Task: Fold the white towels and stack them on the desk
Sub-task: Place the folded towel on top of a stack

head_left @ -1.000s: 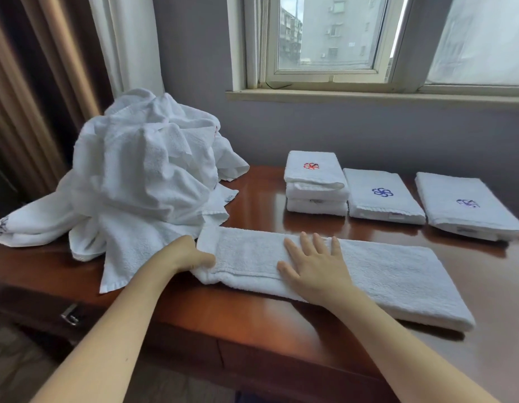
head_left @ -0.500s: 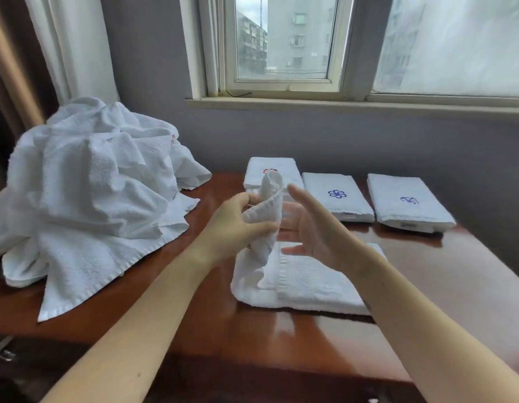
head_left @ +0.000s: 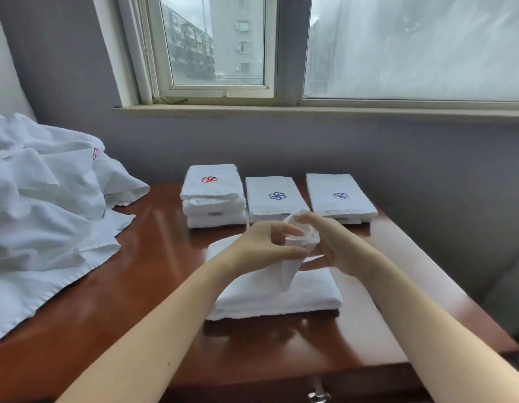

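**White towel end lifted between both hands**

Reddish-brown wood all across the tabletop (head_left: pixel 153 271), set under a window (head_left: pixel 217 45). Near the front edge, at the middle: a white towel (head_left: pixel 307 295), folded into a thick flat pad, with one end drawn up off the pad.

Pinches that raised end with the left hand (head_left: pixel 261 247), thumb and curled fingers closed on the cloth: a grip holding the towel. Meets it from the other side with the right hand (head_left: pixel 339 248), fingers bent round the same bunched end, grip likewise on the towel. Both hands close together, just above the pad.

Behind the hands, in a row along the wall:
- a stack (head_left: pixel 213 205) of three folded towels, red emblem on top;
- just beside it to the right, a blue-marked towel (head_left: pixel 274 206), folded flat;
- a little further right, a purple-marked towel (head_left: pixel 339 206), also folded, with another layer showing under its front edge. Cannot tell whether a second towel.

At the left, a big heap (head_left: pixel 40 213) of loose white towels, spilling over the tabletop's side, red stitching on one fold; well apart from the pad.

Below the front edge, a metal drawer handle (head_left: pixel 317 394), partly cut off.
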A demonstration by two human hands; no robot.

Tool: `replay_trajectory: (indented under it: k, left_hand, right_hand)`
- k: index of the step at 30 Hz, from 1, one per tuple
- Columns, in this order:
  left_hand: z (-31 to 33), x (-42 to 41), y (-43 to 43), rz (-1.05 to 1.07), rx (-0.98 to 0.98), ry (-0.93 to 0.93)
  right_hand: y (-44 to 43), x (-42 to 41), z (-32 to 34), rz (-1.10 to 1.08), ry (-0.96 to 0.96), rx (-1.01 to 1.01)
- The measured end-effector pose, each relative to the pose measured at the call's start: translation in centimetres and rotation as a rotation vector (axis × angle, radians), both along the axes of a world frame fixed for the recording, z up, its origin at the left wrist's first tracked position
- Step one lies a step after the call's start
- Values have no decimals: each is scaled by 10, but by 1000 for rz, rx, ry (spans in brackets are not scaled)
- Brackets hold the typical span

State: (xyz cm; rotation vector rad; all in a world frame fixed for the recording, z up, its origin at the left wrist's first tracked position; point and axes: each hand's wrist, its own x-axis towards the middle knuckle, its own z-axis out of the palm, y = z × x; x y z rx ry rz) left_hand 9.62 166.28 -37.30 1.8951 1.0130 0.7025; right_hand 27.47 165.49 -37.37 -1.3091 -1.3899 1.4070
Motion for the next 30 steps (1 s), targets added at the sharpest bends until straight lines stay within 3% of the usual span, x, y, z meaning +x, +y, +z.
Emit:
replay_trajectory:
  k: [3,5,8,13,15,19,23,25,27,30]
  left_hand:
    - [-10,1,-1,-62,-106,16]
    - [-15,0,0,-8,-123,-69]
    - [-22,-10,2,229,51,-113]
    - [-45,-23,-4,429,385,270]
    - [-56,-21,-7,418,422,297]
    - [-62,-10,-7,375,441,391]
    - [-70,3,-1,252,397,711]
    - [-77,5,0,213,373,820]
    - [-81,2,0,200,385,842]
    - [-82,0,1,192,404,834]
  right_hand:
    - [0,6,-15,-59,-124,-32]
    - [3,9,-23,-124,-189,-48]
    - [4,10,-29,-210,-220,-11]
    - [8,4,-40,-275,-267,69]
    - [9,6,-48,-324,-202,52]
    - [9,15,-59,-439,107,-22]
    - [8,18,-61,-468,138,-29]
    - [10,19,-57,-444,25,-18]
    - [14,20,-51,-497,-215,72]
    - [9,10,-38,-562,-782,626]
